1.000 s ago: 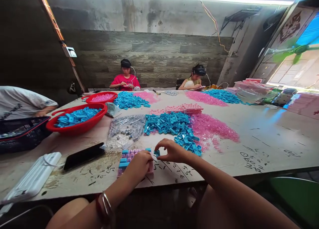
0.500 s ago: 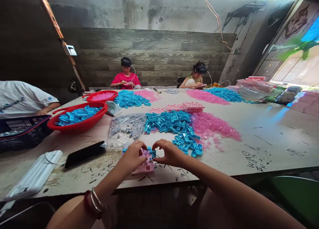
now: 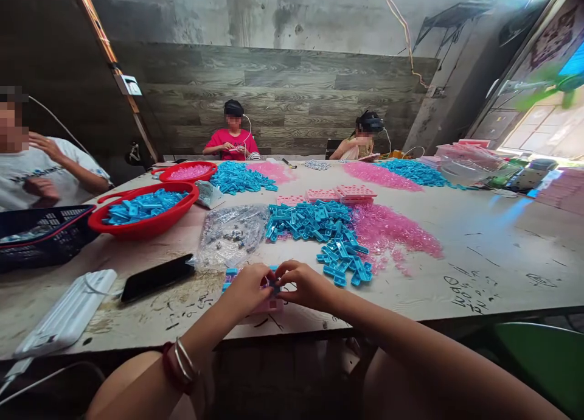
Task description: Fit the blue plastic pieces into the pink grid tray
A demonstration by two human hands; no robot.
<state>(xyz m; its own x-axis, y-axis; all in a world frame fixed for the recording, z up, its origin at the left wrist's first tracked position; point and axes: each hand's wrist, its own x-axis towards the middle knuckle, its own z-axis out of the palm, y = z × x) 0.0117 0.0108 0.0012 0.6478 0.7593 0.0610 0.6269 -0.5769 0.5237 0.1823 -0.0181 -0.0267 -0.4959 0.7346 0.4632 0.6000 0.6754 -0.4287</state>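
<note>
Near the front edge of the table lies a pink plastic plate (image 3: 269, 306), partly covered by my hands. Blue plastic pieces (image 3: 229, 277) sit along its far side. My right hand (image 3: 298, 283) pinches a small blue plastic piece (image 3: 275, 288) between thumb and index finger, right over the plate. From the other side my left hand (image 3: 250, 287) is closed, its fingertips meeting the right ones at that same piece; what it grips itself is hidden. Just beyond the hands spreads a heap of blue plastic pieces (image 3: 314, 222), beside a heap of clear pink pieces (image 3: 395, 234).
A clear bag of small parts (image 3: 232, 234), a black phone (image 3: 157, 278) and a white power bank (image 3: 66, 316) lie to the left. Behind them stand a red basket (image 3: 150, 225) and a dark basket (image 3: 59, 225). Pink plates (image 3: 356, 193) are stacked mid-table. Co-workers sit around.
My hands have drawn together, and the right fingertips now meet the left at the blue piece. The co-worker at left has come further into view, with a hand raised.
</note>
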